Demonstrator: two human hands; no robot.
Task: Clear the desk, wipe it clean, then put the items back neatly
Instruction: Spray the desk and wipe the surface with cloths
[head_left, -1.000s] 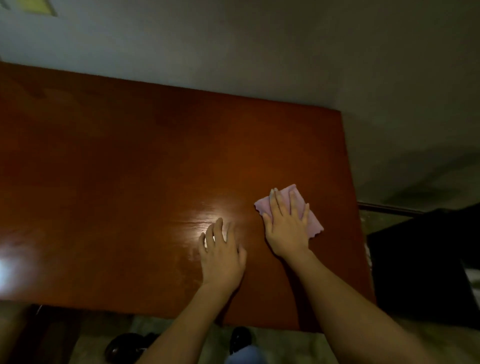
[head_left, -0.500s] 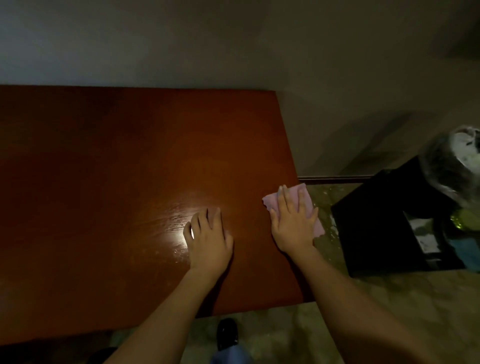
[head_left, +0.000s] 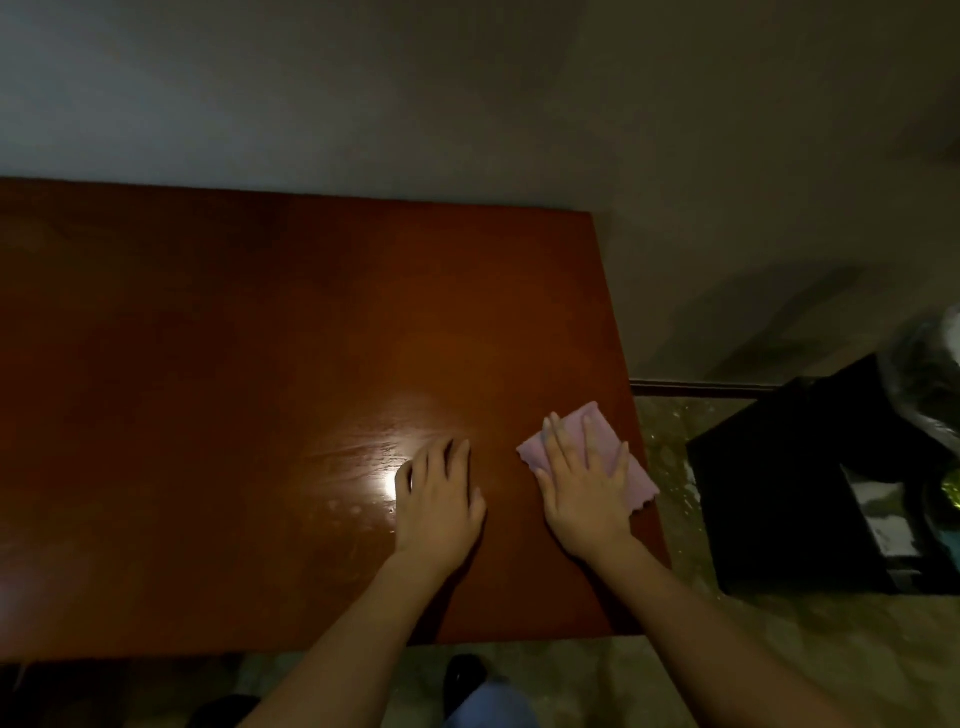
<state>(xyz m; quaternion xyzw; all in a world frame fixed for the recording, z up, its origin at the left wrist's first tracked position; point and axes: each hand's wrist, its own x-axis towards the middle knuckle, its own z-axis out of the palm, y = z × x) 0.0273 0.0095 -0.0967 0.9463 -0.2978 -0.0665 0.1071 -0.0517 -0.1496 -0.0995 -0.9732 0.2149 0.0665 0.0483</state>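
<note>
Pink cloth lies flat under the right hand, fingers straight, pressing it near the desk edge. Left hand rests flat beside. Soft, light, likely bunches; press from its middle.

**Red-brown, pink, grey and black**

The surface is glossy reddish-brown with faint wood grain and a white glare patch. The cloth is pale pink. The wall is grey, the floor mottled greenish-beige, the box black.
</note>
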